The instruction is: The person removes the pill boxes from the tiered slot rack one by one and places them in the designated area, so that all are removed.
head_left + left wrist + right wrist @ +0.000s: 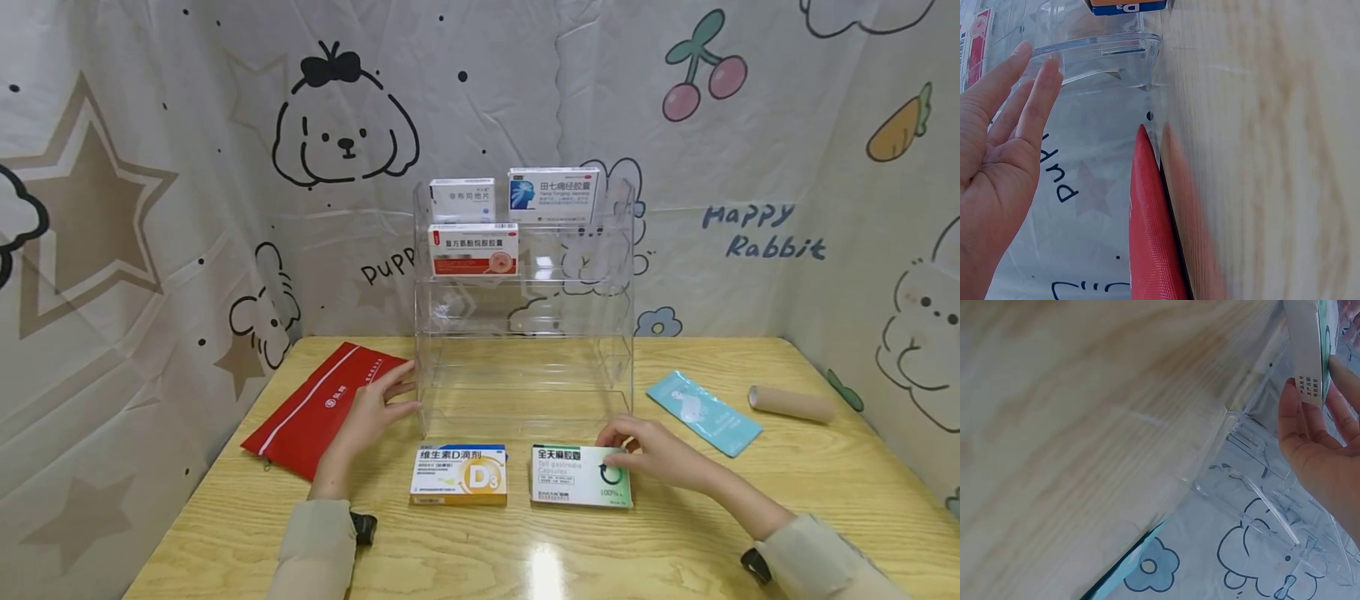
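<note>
My right hand [660,450] pinches the right end of a white and green capsule box [566,479], thumb on its printed front and fingers behind. In the right wrist view that box [1305,350] appears edge-on. Beside it on the table lies an orange and white vitamin D box [457,475], which neither hand touches. My left hand [367,421] reaches its extended fingers to the left side of a clear tiered rack [525,375]; the left wrist view shows the fingertips at the clear plastic [1097,47]. Both hands are in front of the rack's sides.
On the rack's upper tiers stand a red and white box [474,250], a white box [462,200] and a blue and white box [553,196]. A red zip pouch [322,408] lies left; a turquoise packet [705,412] and a cardboard tube [791,404] lie right.
</note>
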{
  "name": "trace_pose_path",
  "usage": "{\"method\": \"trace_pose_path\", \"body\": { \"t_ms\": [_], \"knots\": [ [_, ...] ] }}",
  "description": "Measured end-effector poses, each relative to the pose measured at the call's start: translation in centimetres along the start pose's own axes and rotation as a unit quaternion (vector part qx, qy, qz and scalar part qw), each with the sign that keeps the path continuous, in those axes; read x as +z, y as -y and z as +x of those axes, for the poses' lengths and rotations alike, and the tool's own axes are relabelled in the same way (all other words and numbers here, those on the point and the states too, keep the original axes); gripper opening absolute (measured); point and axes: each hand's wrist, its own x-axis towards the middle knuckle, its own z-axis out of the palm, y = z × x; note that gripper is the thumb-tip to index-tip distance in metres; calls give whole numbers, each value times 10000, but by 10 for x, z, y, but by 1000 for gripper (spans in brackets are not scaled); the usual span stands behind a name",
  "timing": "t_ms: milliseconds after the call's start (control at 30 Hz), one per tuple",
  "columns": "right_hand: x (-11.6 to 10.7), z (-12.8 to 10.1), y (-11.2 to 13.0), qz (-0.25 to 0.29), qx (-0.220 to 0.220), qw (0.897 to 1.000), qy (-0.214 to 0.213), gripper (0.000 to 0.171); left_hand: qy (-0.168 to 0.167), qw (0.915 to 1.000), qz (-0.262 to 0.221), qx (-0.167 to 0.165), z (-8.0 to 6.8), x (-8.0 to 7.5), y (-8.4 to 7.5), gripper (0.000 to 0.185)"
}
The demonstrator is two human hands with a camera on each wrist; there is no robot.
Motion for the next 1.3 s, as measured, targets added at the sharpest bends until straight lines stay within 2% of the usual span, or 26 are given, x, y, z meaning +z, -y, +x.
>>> {"method": "trace_pose_path", "body": {
  "t_ms": [433, 1000, 1300],
  "knots": [
    [4, 5, -4, -190, 348, 9986, 338, 12, -5, 10000, -55, 6, 0, 0, -2, 69],
    [10, 7, -3, -507, 33, 9982, 323, 9, 47, 9999, -89, -130, 1, 0, -5, 70],
    [11, 8, -1, -373, 70, 9986, 381, 10, 39, 9999, -87, -118, 0, -1, -4, 70]
  ]
}}
